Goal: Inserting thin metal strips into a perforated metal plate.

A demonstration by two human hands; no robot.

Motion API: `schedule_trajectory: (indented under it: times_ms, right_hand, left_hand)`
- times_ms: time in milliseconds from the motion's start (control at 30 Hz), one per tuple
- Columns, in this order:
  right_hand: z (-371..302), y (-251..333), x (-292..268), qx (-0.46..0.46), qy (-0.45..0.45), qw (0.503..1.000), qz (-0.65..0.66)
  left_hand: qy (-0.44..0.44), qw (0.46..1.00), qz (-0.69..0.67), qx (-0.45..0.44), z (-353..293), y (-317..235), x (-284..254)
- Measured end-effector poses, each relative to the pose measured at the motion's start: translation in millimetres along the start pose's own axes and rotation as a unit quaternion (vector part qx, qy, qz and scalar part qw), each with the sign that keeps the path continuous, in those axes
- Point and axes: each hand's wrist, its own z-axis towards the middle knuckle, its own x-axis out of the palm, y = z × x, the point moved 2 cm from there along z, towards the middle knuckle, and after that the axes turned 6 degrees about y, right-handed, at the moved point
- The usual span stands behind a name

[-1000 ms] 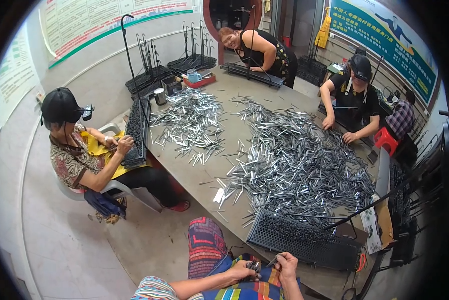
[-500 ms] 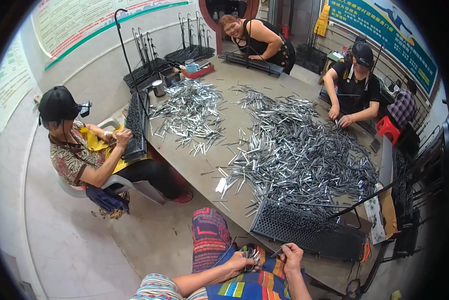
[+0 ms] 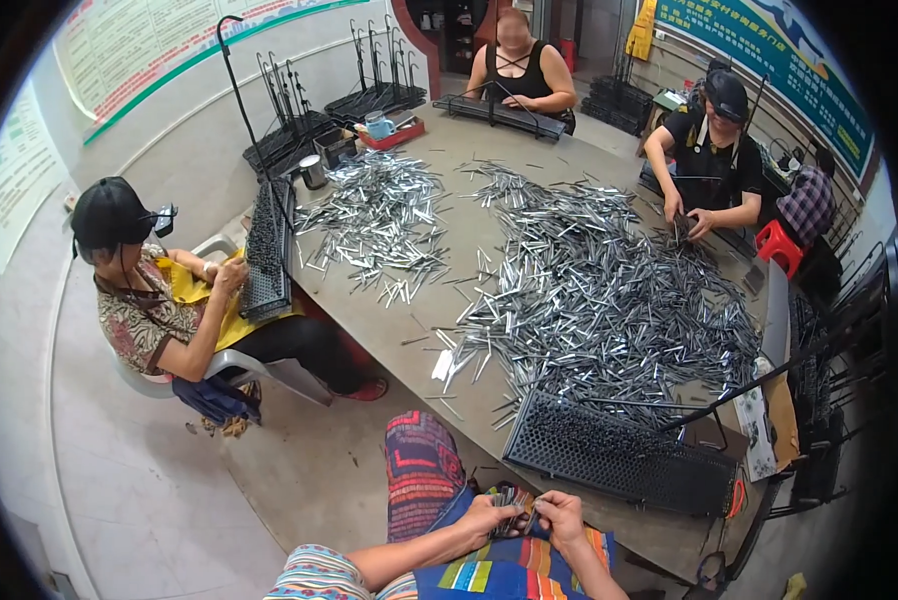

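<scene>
My left hand (image 3: 483, 517) is closed around a bunch of slender metal pieces (image 3: 510, 497), held low over my lap by the table's near edge. Close beside it on the right, my right hand (image 3: 563, 517) has thumb and fingers pinched together at the bunch. A thin piece seems to show at those fingertips, though it is small and partly hidden. Beyond my hands, a black perforated tray (image 3: 619, 455) rests on the table edge. A big heap of the same silvery pieces (image 3: 609, 290) spreads behind it.
A smaller heap (image 3: 384, 215) lies on the table (image 3: 449, 270) at the left. Three people sit around: one left with a perforated tray (image 3: 267, 250), one at the far side, one at the right. A long black rod (image 3: 759, 385) slants over the near tray's right side.
My right hand has moved left, up to the bunch in my left hand. The far person has straightened up. The right-hand person's hands have shifted and now hold a dark bunch.
</scene>
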Motion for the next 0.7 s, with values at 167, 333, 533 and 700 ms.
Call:
schedule_trajectory:
  times_ms: [167,333,533,700]
  right_hand:
    - [-0.2,5.5,3.9,0.013,-0.008,1.000,0.020]
    - [5.6,3.3,-1.4,-0.006,-0.024,0.999,0.022]
    - [5.2,3.9,1.4,-0.013,-0.037,0.999,-0.029]
    - [5.6,5.3,4.6,-0.015,-0.044,0.998,-0.045]
  left_hand:
    - [-0.013,1.000,0.024,0.004,10.7,2.1,0.8]
    - [-0.030,1.000,-0.006,0.006,12.5,-2.2,11.2]
    - [0.012,0.999,0.031,0.001,16.1,4.6,6.9]
    - [0.017,0.999,0.047,-0.002,24.1,6.3,4.2]
